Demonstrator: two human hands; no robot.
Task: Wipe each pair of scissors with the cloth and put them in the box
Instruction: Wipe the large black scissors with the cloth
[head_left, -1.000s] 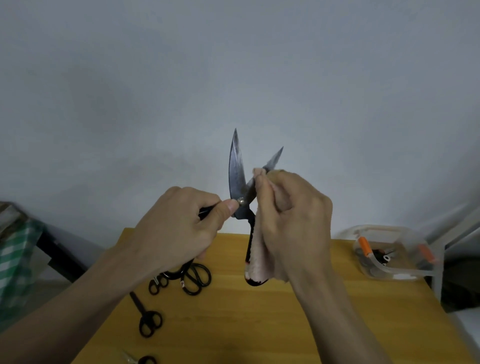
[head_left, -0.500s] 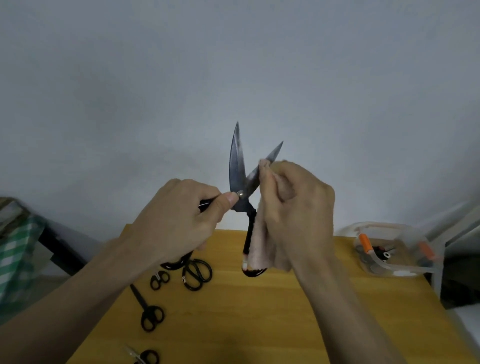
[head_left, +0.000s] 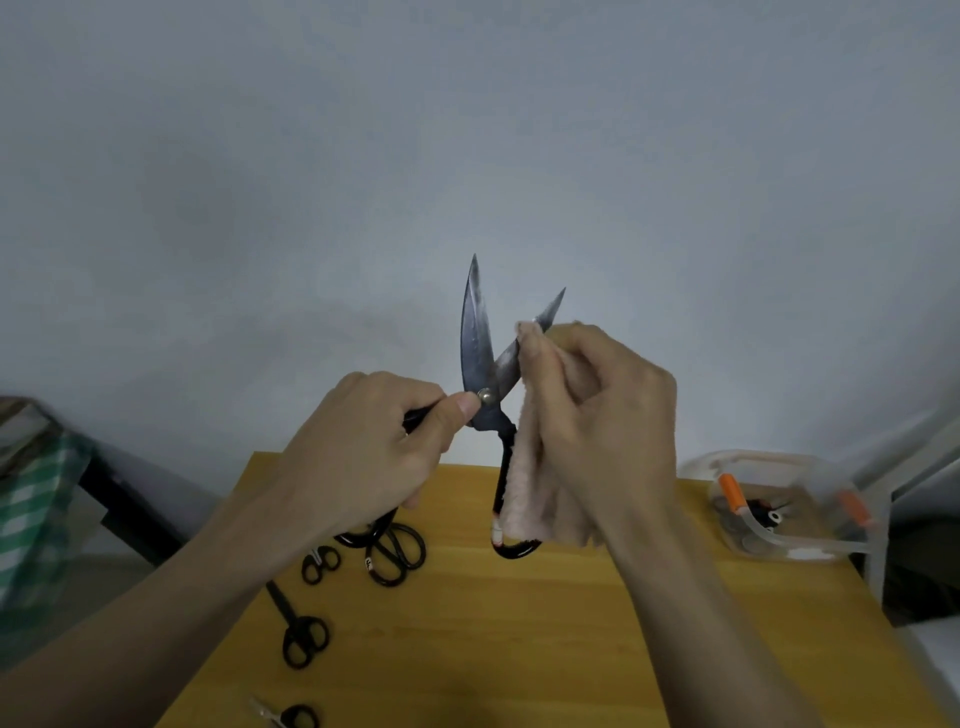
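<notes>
Left hand (head_left: 374, 447) grips open scissors (head_left: 480, 358); right hand (head_left: 597, 431) pinches cloth (head_left: 524, 499) on blade; no legible writing.

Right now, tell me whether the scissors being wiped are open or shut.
Open: the large scissors show two blades splayed in a V above the pivot, the cloth pinched on the right blade.

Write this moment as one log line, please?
step: wiping | left hand: holds open scissors | right hand: cloth on blade | box: right on table
</notes>
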